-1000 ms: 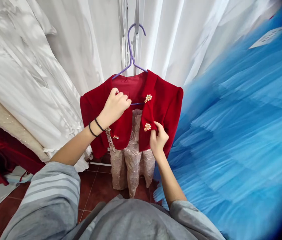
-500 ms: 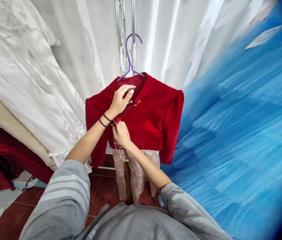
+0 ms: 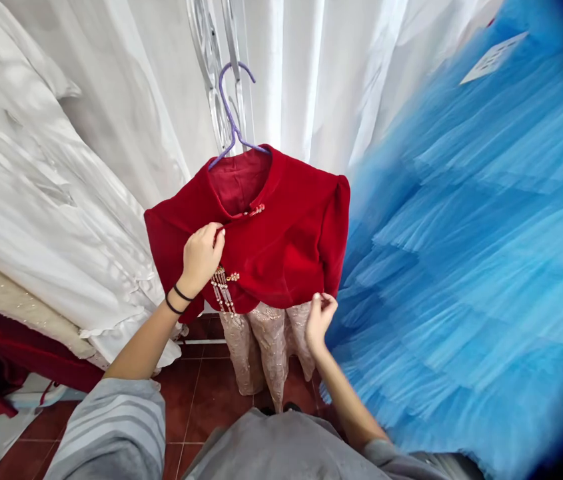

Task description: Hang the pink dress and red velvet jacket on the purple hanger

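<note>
A short red velvet jacket (image 3: 281, 227) hangs on a purple hanger (image 3: 234, 127). My left hand (image 3: 204, 257) is closed in a pinch at the front of the jacket, below the collar. At the jacket's lower right, by the hem and sleeve end, my right hand (image 3: 320, 323) also pinches the red cloth. A beaded tassel (image 3: 222, 290) dangles beneath my left hand, with a small ornament (image 3: 234, 277) beside it. Another ornament (image 3: 257, 210) sits at the collar. Below the jacket hangs a pale pink, shiny patterned garment (image 3: 271, 347).
Layered blue tulle (image 3: 436, 240) fills the right side, with a white card (image 3: 494, 57) on it. White garments (image 3: 61, 200) hang at left, and dark red cloth (image 3: 6, 360) lies below them. Behind the hanger are a silver metal frame (image 3: 208, 67) and white drapes (image 3: 296, 73). The floor (image 3: 216, 393) has red tiles.
My left hand has dropped from the collar to the chest front. My right hand has left the tassel area and moved right to the lower hem. The view has shifted slightly.
</note>
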Demonstrator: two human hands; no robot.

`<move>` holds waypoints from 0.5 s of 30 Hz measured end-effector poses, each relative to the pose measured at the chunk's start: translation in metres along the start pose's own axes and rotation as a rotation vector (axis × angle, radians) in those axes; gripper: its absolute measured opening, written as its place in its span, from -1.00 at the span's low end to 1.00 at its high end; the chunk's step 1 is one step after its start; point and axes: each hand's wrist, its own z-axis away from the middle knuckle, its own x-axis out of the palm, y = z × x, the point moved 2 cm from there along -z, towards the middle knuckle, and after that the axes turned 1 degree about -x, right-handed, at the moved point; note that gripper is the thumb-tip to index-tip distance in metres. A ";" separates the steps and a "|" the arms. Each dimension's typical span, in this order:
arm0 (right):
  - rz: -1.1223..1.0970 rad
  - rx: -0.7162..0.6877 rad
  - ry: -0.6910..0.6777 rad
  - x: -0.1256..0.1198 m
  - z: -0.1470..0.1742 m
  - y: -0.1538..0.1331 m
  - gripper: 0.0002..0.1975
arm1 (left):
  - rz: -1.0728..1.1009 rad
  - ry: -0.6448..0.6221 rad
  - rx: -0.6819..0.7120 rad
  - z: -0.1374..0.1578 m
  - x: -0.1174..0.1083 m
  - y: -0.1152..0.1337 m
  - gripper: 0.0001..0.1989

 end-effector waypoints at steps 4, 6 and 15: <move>-0.215 0.519 -0.330 -0.013 -0.066 0.015 -0.62 | 0.142 -0.025 -0.074 -0.014 -0.007 -0.006 -0.72; -0.395 0.673 -0.366 -0.009 -0.074 0.023 -0.75 | 0.210 -0.032 -0.081 -0.019 -0.007 -0.008 -0.73; -0.520 0.650 -0.211 -0.014 -0.056 0.065 -0.84 | 0.385 -0.079 -0.100 -0.027 -0.003 -0.015 -0.79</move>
